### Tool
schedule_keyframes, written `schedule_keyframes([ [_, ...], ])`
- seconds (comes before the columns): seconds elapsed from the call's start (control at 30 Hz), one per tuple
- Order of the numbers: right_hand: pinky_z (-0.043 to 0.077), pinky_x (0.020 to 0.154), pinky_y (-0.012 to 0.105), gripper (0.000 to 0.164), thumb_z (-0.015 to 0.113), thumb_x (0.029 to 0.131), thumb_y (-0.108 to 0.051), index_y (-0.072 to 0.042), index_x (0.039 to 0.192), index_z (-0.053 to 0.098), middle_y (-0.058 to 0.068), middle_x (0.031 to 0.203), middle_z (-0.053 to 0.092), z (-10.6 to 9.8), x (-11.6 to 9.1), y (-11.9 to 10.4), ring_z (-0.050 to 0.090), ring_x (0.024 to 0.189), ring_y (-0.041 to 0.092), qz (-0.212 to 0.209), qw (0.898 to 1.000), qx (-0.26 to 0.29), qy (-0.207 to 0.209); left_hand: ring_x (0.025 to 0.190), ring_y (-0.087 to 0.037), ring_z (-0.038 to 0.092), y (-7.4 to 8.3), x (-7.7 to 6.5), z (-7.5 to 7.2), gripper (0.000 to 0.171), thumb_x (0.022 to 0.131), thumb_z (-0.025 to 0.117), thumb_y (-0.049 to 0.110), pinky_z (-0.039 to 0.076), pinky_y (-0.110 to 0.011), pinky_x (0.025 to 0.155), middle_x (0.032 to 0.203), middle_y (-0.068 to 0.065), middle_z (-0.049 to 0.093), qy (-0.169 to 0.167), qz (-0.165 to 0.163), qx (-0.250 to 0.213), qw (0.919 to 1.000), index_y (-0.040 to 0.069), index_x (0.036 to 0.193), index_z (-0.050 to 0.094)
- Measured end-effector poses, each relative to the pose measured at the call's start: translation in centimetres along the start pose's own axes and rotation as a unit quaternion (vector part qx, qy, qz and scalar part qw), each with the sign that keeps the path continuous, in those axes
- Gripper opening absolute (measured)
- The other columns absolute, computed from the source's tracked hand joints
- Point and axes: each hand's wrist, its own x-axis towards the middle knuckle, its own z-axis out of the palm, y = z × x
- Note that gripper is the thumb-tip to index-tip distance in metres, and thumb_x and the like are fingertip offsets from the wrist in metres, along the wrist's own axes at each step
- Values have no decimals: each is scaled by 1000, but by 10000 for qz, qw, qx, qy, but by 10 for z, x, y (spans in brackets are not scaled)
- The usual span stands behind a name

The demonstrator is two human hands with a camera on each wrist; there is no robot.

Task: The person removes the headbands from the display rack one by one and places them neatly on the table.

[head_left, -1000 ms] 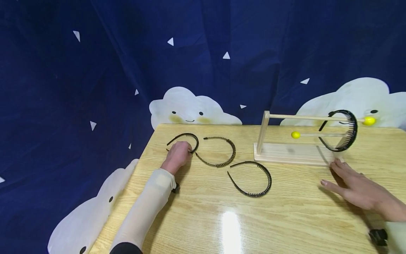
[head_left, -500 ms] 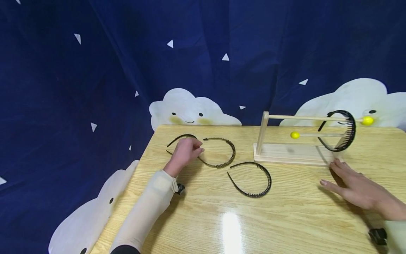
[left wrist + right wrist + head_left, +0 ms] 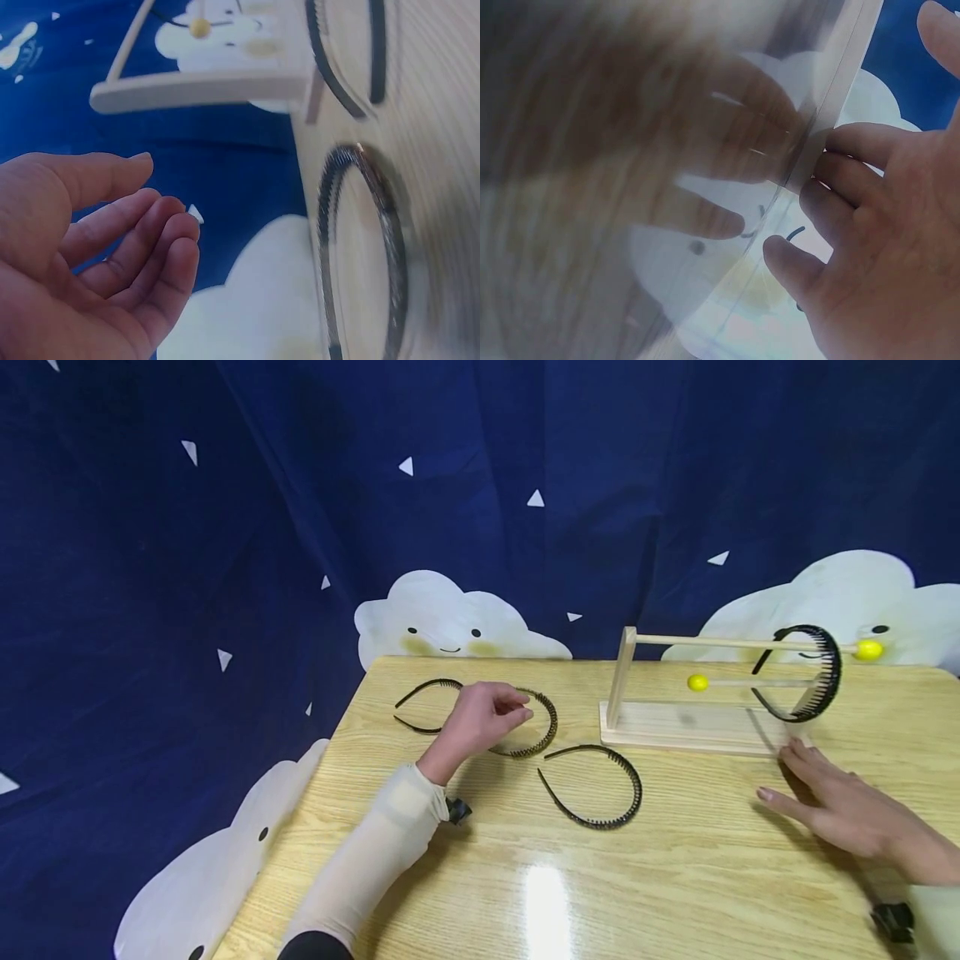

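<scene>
My left hand hovers over the middle headband, a dark toothed one that it partly hides. Loosely bent fingers with nothing between them show on that hand in the left wrist view. Left of it lies a thin black headband, and nearer the front is another black headband. A wide black comb headband hangs on the upper rod of a wooden stand. My right hand lies with extended fingers at the stand base's right front corner, its fingertips touching the base.
The wooden table ends at a dark blue curtain with white clouds. Two yellow balls cap the stand's rods, the upper ball jutting right and the lower ball nearer the middle.
My left hand has left the far-left headband and moved right to above the middle one. The far-left headband now lies free on the table. My right hand has stayed put.
</scene>
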Motion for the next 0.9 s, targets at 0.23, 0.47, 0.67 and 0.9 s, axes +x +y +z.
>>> schedule_keyframes([
  [0.23, 11, 96, 83, 100, 44, 101, -62, 20, 149, 13, 39, 155, -10, -1, 0, 2, 0, 140, 61, 45, 10000, -25, -18, 76, -9, 65, 21, 7, 12, 19, 92, 75, 16, 54, -23, 70, 90, 2, 74, -67, 60, -577, 9983, 6, 108, 77],
  [0.47, 11, 97, 83, 99, 43, 102, -61, 21, 148, 12, 40, 154, -9, -1, 1, 1, 0, 140, 61, 84, 9999, -18, -62, 76, -6, 65, 36, 16, 29, 20, 92, 76, 16, 53, -21, 71, 90, 2, 74, -159, 255, -851, 9959, 5, 108, 77],
  [0.67, 13, 97, 83, 99, 42, 102, -61, 22, 148, 13, 41, 154, -9, -1, 0, -1, 2, 140, 62, 120, 9999, -93, -76, 75, -5, 65, 50, 23, 40, 21, 92, 77, 16, 54, -20, 71, 89, 6, 73, -205, 430, -1154, 9922, 6, 110, 77],
  [0.9, 12, 97, 83, 100, 43, 102, -61, 20, 149, 11, 40, 154, -9, -1, 1, 0, -2, 141, 60, 113, 9999, -36, -91, 73, -3, 65, 70, 31, 56, 22, 90, 78, 15, 54, -18, 68, 86, 8, 72, -312, 572, -1462, 9871, 4, 109, 77],
])
